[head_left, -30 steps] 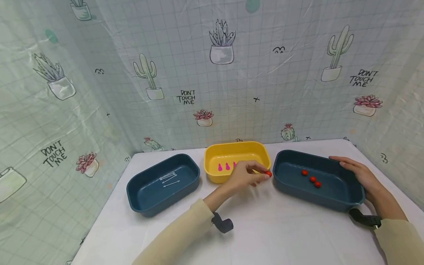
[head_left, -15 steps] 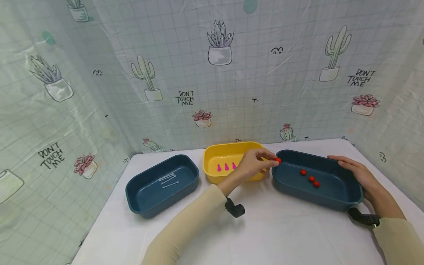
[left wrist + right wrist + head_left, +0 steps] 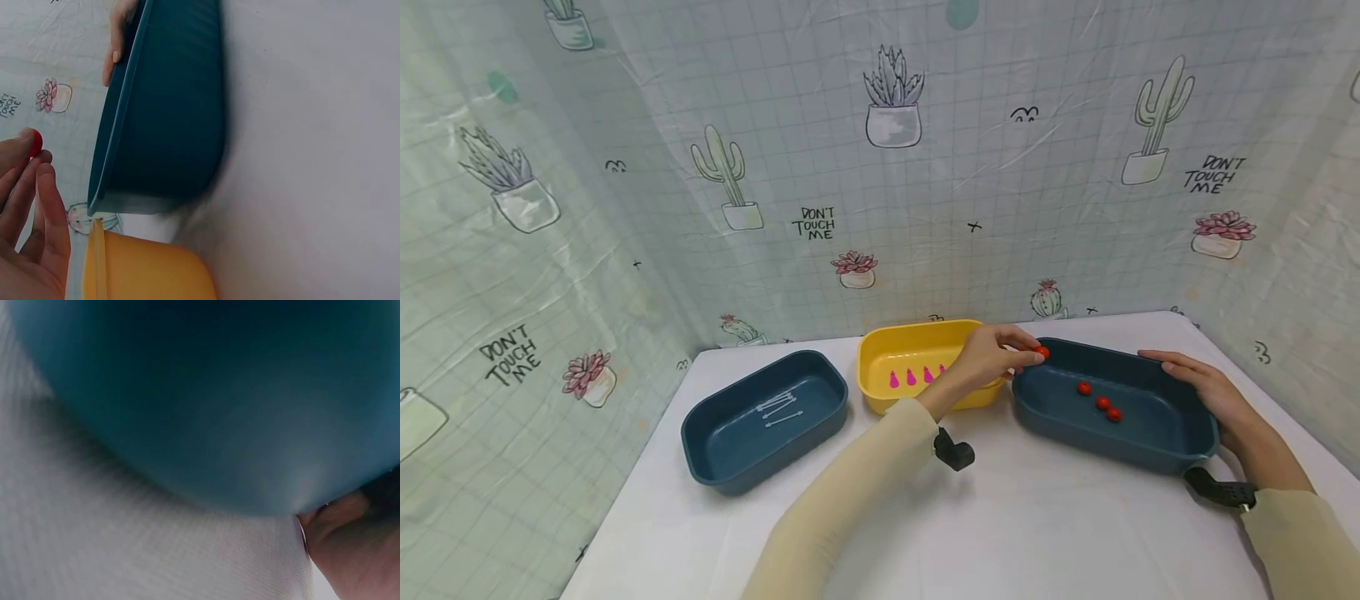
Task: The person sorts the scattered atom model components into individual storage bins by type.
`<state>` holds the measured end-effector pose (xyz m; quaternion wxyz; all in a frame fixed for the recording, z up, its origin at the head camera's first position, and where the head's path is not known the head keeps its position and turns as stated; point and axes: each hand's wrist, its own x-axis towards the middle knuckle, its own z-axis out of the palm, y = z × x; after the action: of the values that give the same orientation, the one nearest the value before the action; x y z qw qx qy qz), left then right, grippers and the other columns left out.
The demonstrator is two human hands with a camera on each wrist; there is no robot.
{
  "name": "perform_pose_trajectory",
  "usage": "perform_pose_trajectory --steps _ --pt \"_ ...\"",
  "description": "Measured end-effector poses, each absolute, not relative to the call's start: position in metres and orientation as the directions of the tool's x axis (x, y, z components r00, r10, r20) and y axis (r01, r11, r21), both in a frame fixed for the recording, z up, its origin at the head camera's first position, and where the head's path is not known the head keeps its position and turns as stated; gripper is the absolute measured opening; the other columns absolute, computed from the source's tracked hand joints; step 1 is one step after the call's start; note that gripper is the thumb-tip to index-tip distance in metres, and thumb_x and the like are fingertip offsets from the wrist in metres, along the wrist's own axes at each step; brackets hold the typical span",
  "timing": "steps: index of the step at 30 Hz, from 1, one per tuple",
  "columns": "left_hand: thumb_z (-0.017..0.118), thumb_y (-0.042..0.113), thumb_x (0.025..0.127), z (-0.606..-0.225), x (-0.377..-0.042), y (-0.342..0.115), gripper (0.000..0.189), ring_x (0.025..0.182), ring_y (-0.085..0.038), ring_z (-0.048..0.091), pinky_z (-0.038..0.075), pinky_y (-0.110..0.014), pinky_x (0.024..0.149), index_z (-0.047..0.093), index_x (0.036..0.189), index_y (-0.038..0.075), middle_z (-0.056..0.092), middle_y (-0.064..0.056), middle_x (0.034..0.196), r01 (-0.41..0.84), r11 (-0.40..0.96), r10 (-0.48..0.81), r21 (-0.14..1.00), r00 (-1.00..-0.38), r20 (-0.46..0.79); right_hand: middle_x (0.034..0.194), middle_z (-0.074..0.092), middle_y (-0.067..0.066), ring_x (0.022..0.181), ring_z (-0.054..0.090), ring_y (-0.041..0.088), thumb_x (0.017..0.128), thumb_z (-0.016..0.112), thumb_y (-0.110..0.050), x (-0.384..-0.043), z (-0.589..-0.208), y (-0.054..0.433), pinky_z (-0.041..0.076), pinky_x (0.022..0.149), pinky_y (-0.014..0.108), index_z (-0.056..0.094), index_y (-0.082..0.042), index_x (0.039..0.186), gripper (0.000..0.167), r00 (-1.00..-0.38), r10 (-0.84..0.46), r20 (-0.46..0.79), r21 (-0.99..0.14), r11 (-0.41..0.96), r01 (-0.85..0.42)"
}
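My left hand [image 3: 992, 354] pinches a small red ball [image 3: 36, 142] between thumb and fingertips. In the head view the hand crosses over the right part of the yellow tray [image 3: 868, 392], with the ball at the left end of the right-hand dark blue tray [image 3: 1097, 442]. Inside that blue tray lie three more red balls [image 3: 1102, 402]. My right hand [image 3: 1217, 400] holds the blue tray's far right corner, its fingers reaching past the back rim. The right wrist view is mostly filled by the tray's blurred outer wall [image 3: 237, 425].
Several pink bottle-shaped pieces [image 3: 911, 377] line up in the yellow tray. Another dark blue tray [image 3: 730, 475] at left holds several thin pale sticks [image 3: 784, 418]. All the trays stand on a white table [image 3: 1000, 533], before a cloth backdrop [image 3: 955, 183] printed with cacti.
My left hand has carried the red ball rightward and up, from beside the yellow tray to the blue tray's left end. The right hand stays at its corner.
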<state>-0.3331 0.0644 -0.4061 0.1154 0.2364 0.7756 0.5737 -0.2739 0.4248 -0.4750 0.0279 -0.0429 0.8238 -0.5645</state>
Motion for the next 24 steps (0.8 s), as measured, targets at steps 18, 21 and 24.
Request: perform_pose_trajectory --steps 18,21,24 --pt "0.079 0.022 0.092 -0.408 -0.337 0.102 0.015 0.089 -0.028 0.073 0.061 -0.024 0.067 0.079 0.106 0.016 0.075 0.006 0.093 0.225 0.282 0.519 0.933 -0.853 0.049 0.132 0.044 -0.038 0.114 0.039 -0.017 0.110 0.035 -0.052 -0.269 -0.477 0.423 0.040 0.086 0.013 0.039 -0.024 0.161 0.058 -0.997 -0.071 -0.037 -0.913 0.408 0.004" --pt "0.078 0.018 0.092 -0.409 -0.337 0.106 0.014 0.093 -0.032 0.074 0.062 -0.025 0.067 0.078 0.105 0.013 0.076 0.004 0.092 0.230 0.275 0.536 0.933 -0.842 0.050 0.133 0.044 -0.036 0.115 0.040 -0.015 0.109 0.035 -0.054 -0.269 -0.476 0.423 0.041 0.083 0.011 0.040 -0.025 0.160 0.059 -0.997 -0.068 -0.041 -0.913 0.408 0.009" --pt "0.078 0.014 0.092 -0.409 -0.337 0.112 0.013 0.088 -0.030 0.075 0.062 -0.024 0.066 0.078 0.104 0.010 0.076 0.002 0.090 0.235 0.277 0.547 0.932 -0.835 0.048 0.133 0.044 -0.036 0.113 0.040 -0.016 0.109 0.036 -0.054 -0.267 -0.475 0.422 0.041 0.082 0.011 0.041 -0.025 0.160 0.058 -0.997 -0.065 -0.035 -0.914 0.406 0.006"
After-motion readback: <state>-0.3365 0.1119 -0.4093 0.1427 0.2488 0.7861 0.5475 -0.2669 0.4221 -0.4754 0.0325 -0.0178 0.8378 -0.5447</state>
